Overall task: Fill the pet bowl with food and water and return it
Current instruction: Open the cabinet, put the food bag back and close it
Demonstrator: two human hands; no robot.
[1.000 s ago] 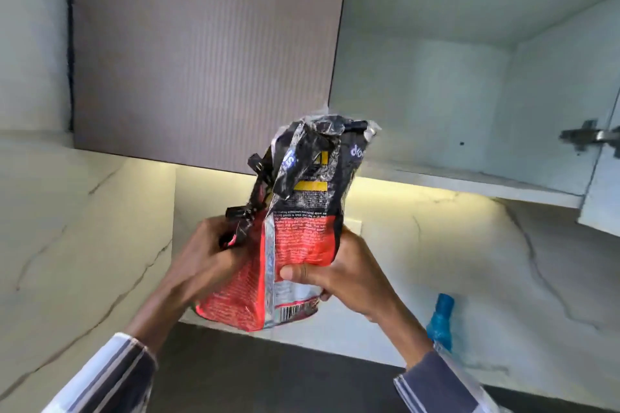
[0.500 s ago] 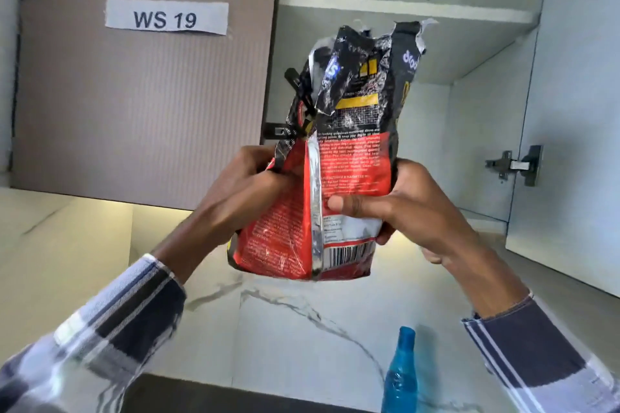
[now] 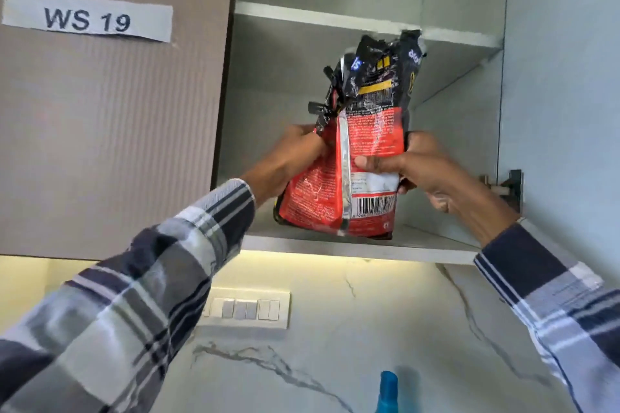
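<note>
A red and black pet food bag (image 3: 355, 157) with a crumpled, folded top stands upright inside the open wall cabinet, its base at the bottom shelf (image 3: 419, 246). My left hand (image 3: 288, 161) grips the bag's left side. On the right side, my right hand (image 3: 422, 168) holds it with the thumb across the front label. The top of a blue bottle (image 3: 387, 391) shows at the lower edge. No pet bowl is in view.
The closed cabinet door (image 3: 117, 131) on the left carries a "WS 19" label. The open door (image 3: 563, 111) and its hinge (image 3: 503, 188) are on the right. An upper shelf (image 3: 302, 15) spans the cabinet. A switch panel (image 3: 248, 308) sits on the marble wall below.
Both hands have lifted the bag from below the cabinet up into its opening, down to the bottom shelf. My view has tilted upward.
</note>
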